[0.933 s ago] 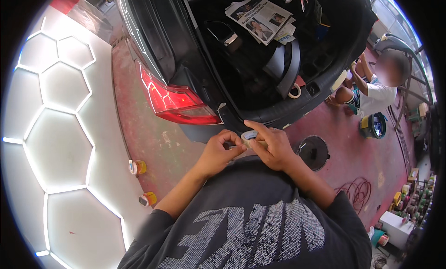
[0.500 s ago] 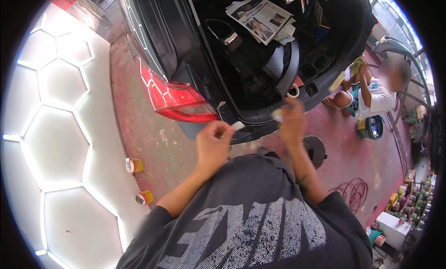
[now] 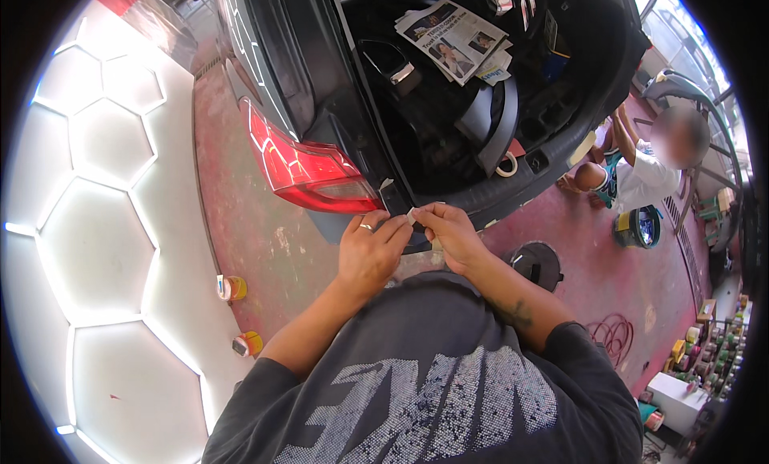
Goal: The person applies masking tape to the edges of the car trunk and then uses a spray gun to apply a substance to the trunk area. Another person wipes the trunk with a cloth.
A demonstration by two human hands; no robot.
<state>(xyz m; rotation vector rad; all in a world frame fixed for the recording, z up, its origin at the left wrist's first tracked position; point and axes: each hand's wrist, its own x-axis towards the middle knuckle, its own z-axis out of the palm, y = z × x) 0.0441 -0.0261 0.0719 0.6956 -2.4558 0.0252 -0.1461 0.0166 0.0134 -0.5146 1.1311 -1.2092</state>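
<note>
Both my hands meet at the dark car's rear bumper corner, just right of the red tail light (image 3: 316, 176). My left hand (image 3: 370, 252), a ring on one finger, has its fingertips closed at a small white piece (image 3: 412, 216), perhaps of tape. From the other side my right hand (image 3: 455, 238) pinches close to the same piece, fingertips nearly touching the left ones. A pale bit (image 3: 436, 244) shows under the right fingers; its kind is unclear. A cream ring like a tape roll (image 3: 507, 164) stands on the trunk's edge.
The open trunk (image 3: 432, 136) holds newspapers (image 3: 452, 41) and a curved grey trim piece (image 3: 501, 128). At right a person (image 3: 641, 164) crouches by a dark bucket (image 3: 638, 227). Behind me lie a round black lid-like object (image 3: 537, 265) and a coiled red hose (image 3: 611, 340). Lit hexagon panels (image 3: 112, 136) line the left.
My right hand has moved left from beside the trunk edge to meet my left hand at the white piece. The left fingers have turned down toward the bumper corner.
</note>
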